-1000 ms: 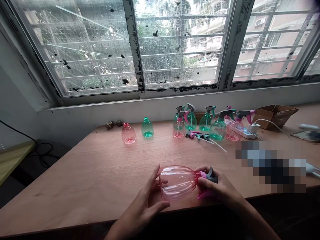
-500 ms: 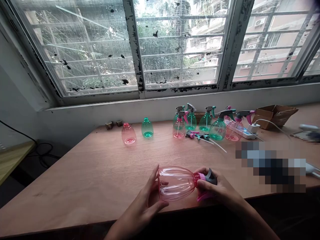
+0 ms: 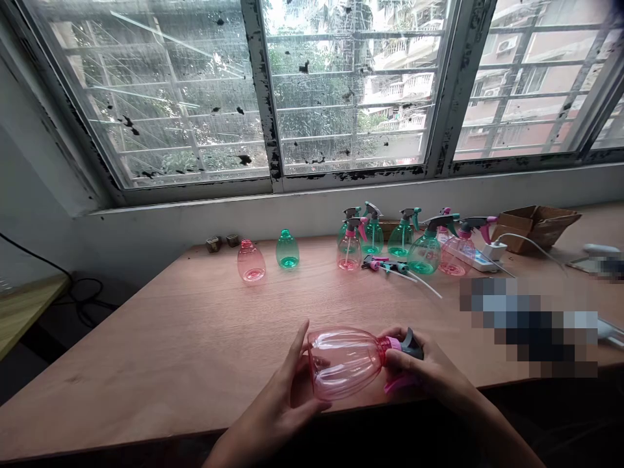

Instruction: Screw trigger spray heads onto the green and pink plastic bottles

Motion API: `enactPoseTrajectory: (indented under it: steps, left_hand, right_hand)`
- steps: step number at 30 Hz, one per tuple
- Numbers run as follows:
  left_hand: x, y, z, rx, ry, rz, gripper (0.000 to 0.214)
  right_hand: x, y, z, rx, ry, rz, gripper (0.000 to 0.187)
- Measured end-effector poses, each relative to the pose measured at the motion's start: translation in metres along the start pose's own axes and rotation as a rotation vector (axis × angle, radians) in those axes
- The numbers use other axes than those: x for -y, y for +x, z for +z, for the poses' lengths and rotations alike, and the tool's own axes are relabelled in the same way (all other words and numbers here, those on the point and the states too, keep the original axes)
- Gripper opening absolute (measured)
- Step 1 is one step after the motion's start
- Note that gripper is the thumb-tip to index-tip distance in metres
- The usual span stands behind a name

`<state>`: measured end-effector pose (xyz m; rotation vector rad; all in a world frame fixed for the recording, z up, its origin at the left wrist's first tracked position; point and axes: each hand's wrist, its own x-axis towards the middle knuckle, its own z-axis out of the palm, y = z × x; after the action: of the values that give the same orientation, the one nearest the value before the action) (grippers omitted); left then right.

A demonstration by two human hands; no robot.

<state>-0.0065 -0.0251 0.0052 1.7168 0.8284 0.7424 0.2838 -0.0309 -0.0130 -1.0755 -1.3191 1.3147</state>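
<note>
A pink see-through spray bottle (image 3: 344, 363) lies on its side in the air above the table's front edge, its base to the left. My left hand (image 3: 292, 383) cups the base, thumb below and fingers behind the plastic. At the neck, my right hand (image 3: 422, 364) is closed around the pink collar (image 3: 392, 344) and the dark grey spray head (image 3: 412, 344). The pink trigger (image 3: 400, 382) points down beneath the right hand. Whether a tube is inside the bottle I cannot tell.
Headless pink (image 3: 251, 261) and green (image 3: 287, 249) bottles stand at the back. Rightward are several bottles with spray heads, such as a green one (image 3: 425, 252), and loose spray heads (image 3: 387, 265). A power strip (image 3: 480, 260) and a cardboard box (image 3: 533, 227) stand further right.
The bottle has turned slightly in my hands, its base end dipping a little toward me. Both hands stay in nearly the same place.
</note>
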Motion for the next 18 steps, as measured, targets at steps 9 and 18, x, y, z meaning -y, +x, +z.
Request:
enactPoseTrajectory:
  steps: [9,18]
  left_hand:
    - [0.0014,-0.0012,-0.0032,0.005,0.050,-0.011,0.095]
    - [-0.0001,0.0020,-0.0042,0.030,0.003,-0.029,0.112]
  right_hand:
    - [-0.0021,-0.0008,-0.0007,0.032,-0.006,0.003,0.039]
    - [-0.0031,-0.0001,-0.0027,0.038,-0.030,0.006,0.040]
